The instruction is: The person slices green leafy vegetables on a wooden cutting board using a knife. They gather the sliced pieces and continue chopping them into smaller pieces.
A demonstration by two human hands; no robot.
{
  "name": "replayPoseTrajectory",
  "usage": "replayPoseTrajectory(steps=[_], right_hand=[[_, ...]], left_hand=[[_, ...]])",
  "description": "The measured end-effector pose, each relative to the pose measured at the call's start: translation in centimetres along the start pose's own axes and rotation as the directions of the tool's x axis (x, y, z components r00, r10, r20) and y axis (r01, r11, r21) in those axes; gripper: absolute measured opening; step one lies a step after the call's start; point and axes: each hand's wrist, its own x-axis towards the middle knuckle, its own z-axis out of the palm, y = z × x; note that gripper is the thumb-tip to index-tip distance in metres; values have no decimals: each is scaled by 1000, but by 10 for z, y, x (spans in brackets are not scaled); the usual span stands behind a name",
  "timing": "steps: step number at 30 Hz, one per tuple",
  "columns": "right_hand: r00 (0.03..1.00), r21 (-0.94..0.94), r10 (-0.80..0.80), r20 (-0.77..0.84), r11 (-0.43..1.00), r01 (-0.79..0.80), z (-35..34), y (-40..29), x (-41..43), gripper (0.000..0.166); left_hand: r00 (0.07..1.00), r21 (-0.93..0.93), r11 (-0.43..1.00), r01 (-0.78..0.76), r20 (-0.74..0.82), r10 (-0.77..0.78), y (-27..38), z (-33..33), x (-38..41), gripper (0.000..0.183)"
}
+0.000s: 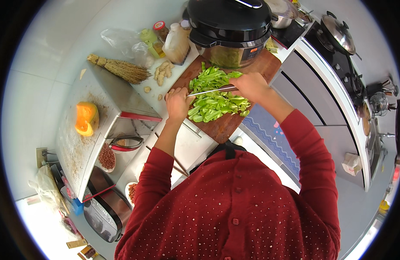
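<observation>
Sliced green peppers [211,109] lie spread over a wooden cutting board [219,130]. A knife [208,92] with a dark handle spans the pile, its spine towards the camera. My right hand [250,86] grips the handle at the right side of the slices. At the left edge of the pile, my left hand [178,100] is at the blade's tip end; its fingertips are partly hidden, so whether they pinch the blade is unclear. Pepper slices lie both beyond the blade and on the near side of it.
A black electric pressure cooker [230,32] stands on the board's far end. Ginger [163,72], a straw brush [122,69] and bottles [176,44] are at the left. Cut pumpkin [87,118] sits on an oven [112,97]. A lidded wok [339,34] is at the far right.
</observation>
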Motion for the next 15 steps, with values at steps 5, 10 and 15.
replayPoseTrajectory(steps=[5, 10, 15], right_hand=[[999, -11, 53, 9, 999, -53, 25, 24, 12, 30], [998, 83, 54, -23, 995, -52, 70, 44, 13, 25], [997, 113, 54, -47, 992, -49, 77, 51, 15, 20]], left_hand=[[999, 111, 994, -4, -41, 9, 11, 12, 6, 27], [999, 208, 978, -21, -42, 31, 19, 24, 7, 27], [999, 257, 966, -27, -36, 37, 21, 27, 9, 26]])
